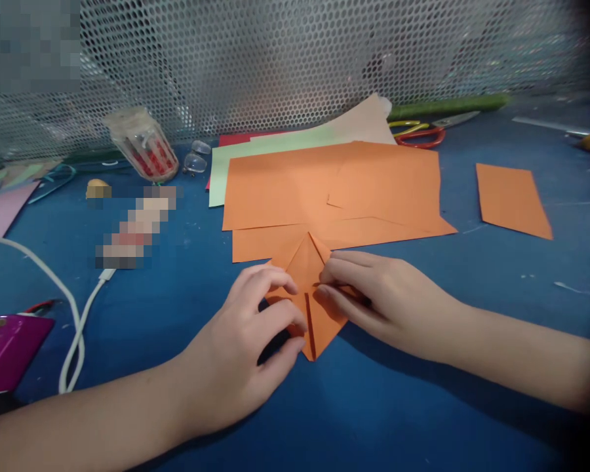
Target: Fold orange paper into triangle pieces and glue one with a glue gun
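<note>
**Orange paper fold, mid-crease**

Both hands are down on the folded orange piece (309, 298) on the blue table (373, 406): left hand (246, 341) pinning its left flap, right hand (378, 298) pinching the right edge. It looks light, thin and easy to crumple, so I'd grip at the creases (not the points). Behind it lie loose orange sheets (334, 187); a clear jar (142, 144) holds something red, can't tell what.
</note>
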Available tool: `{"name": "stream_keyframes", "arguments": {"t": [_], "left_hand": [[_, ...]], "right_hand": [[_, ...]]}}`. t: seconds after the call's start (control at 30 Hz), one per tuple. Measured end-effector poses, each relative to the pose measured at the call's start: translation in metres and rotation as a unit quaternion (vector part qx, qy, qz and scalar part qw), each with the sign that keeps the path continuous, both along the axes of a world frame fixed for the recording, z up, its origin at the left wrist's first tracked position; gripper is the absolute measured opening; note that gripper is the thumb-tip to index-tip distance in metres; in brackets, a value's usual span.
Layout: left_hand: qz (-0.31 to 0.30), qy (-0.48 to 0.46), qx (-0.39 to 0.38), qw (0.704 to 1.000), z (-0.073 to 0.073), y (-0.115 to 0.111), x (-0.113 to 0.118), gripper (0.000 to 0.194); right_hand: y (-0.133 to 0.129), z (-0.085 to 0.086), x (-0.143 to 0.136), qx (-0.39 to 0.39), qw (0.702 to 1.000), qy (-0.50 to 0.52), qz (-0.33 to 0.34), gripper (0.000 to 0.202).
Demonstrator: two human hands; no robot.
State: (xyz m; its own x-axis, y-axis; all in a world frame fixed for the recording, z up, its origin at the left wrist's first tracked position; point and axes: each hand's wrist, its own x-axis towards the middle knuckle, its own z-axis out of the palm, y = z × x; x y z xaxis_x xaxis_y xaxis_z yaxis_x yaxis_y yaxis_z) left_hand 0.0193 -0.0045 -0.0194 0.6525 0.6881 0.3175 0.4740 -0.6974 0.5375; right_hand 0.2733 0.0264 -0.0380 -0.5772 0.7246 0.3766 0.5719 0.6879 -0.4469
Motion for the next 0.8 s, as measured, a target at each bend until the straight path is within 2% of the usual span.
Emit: {"name": "stream_keyframes", "arguments": {"t": [0.1,0.2,0.63,0.8], "left_hand": [[-0.055,-0.005,-0.007,0.998,0.0028,0.0023,-0.0011,0.025],[-0.091,0.01,0.019,0.996,0.0043,0.0022,-0.0038,0.031],[-0.071,0.003,-0.006,0.997,0.0092,-0.0005,-0.002,0.035],[-0.074,0.012,-0.041,0.996,0.0075,-0.0026,-0.0051,0.035]], "right_hand": [[-0.0032,0.0013,-0.0007,0.012,1.0,-0.013,-0.015,0.029],[-0.0048,0.0051,-0.0011,0.017,0.999,-0.024,-0.031,0.028],[-0.0038,0.003,-0.0003,0.007,0.998,-0.026,-0.05,0.028],[-0.0041,0.0017,0.0002,0.02,0.998,-0.023,-0.059,0.027]]}}
